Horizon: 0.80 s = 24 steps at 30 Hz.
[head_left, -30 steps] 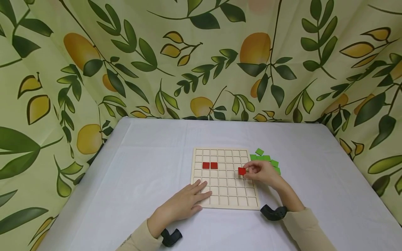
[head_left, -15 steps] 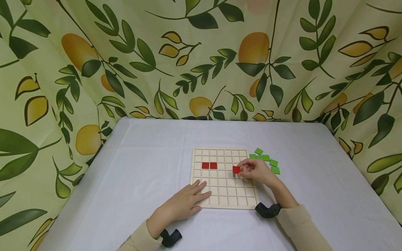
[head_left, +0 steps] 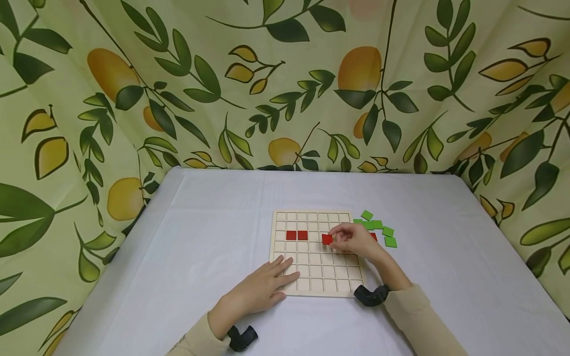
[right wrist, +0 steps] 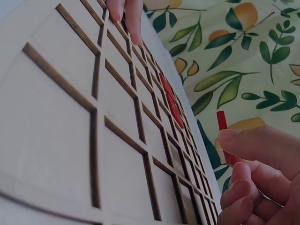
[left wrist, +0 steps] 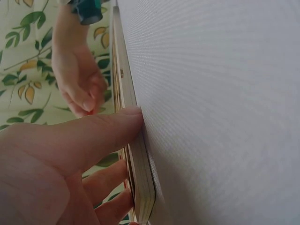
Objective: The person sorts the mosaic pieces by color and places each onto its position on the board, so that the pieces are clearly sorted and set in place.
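A square wooden grid board (head_left: 317, 286) lies on the white table, with two red tiles (head_left: 291, 235) side by side in one of its rows. My left hand (head_left: 256, 288) rests on the board's near left corner, fingers spread over the top. In the left wrist view its thumb (left wrist: 105, 131) touches the board's side edge. Between thumb and fingers my right hand (head_left: 356, 241) pinches a red square tile (head_left: 327, 240), held above the board, right of the placed pair. The right wrist view shows that tile (right wrist: 221, 122) edge-on, apart from the grid.
Several green tiles (head_left: 376, 224) lie loose beyond the board's right side. Another red tile (head_left: 373, 237) shows there, partly hidden behind my right hand. Black wrist devices (head_left: 371, 295) sit on both wrists. A leaf-patterned curtain (head_left: 285, 99) hangs behind the table.
My right hand has carried the pinched red tile leftward over the board, closer to the two red tiles. A red tile behind that hand has come into view. My left hand stays put.
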Each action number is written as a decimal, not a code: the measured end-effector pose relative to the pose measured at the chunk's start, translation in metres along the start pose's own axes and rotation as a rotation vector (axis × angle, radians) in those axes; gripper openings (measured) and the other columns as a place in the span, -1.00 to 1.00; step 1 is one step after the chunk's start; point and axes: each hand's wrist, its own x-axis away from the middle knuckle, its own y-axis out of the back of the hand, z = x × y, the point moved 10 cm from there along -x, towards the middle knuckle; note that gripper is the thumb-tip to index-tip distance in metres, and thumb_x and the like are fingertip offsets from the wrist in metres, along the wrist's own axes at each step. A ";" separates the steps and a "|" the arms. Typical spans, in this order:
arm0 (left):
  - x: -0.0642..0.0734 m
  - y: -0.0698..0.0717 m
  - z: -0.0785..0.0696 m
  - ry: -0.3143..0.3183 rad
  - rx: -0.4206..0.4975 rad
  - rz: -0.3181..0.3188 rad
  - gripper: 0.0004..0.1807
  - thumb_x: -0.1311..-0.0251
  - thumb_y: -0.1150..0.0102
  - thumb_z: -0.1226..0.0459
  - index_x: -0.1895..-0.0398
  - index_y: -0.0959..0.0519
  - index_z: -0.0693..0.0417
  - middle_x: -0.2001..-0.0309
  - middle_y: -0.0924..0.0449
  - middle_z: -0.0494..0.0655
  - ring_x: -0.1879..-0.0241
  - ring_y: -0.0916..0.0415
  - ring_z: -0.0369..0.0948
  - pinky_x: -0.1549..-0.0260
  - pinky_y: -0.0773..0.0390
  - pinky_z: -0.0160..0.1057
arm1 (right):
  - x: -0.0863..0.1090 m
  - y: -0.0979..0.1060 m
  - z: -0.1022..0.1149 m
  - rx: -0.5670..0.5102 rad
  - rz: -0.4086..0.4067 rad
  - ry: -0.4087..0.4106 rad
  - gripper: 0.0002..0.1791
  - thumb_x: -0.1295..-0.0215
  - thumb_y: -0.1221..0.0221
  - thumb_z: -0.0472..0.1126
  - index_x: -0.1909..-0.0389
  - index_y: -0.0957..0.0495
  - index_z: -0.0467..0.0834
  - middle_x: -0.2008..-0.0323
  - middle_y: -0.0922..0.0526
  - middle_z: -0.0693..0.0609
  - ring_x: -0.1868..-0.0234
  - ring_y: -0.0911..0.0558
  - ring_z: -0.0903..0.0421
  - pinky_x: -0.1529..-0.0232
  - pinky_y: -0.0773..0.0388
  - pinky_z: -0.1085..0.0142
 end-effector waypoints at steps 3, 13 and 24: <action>0.000 0.000 0.000 -0.002 -0.001 -0.005 -0.44 -0.35 -0.06 0.12 -0.41 -0.29 -0.26 -0.52 -0.12 -0.07 -0.54 -0.03 -0.03 -0.45 -0.25 0.03 | -0.002 -0.001 -0.002 -0.006 0.001 -0.006 -0.63 -0.04 -0.36 -0.36 0.12 -0.57 -0.42 0.53 -0.44 0.11 0.50 -0.42 0.28 0.52 -0.40 0.55; 0.001 0.001 -0.001 0.004 0.001 0.008 -0.44 -0.35 -0.06 0.11 -0.41 -0.29 -0.26 -0.52 -0.12 -0.07 -0.54 -0.03 -0.03 -0.45 -0.25 0.03 | -0.010 -0.006 -0.006 -0.026 0.002 -0.045 -0.64 -0.07 -0.34 -0.34 0.10 -0.57 -0.40 0.53 -0.43 0.12 0.50 -0.41 0.25 0.53 -0.38 0.53; 0.001 0.002 -0.002 0.000 0.006 0.003 -0.45 -0.34 -0.06 0.12 -0.41 -0.30 -0.26 -0.52 -0.13 -0.07 -0.54 -0.04 -0.02 -0.44 -0.26 0.04 | -0.023 -0.011 0.000 0.008 -0.008 -0.017 -0.66 -0.04 -0.37 -0.33 0.15 -0.59 -0.39 0.57 -0.43 0.11 0.54 -0.38 0.27 0.59 -0.33 0.52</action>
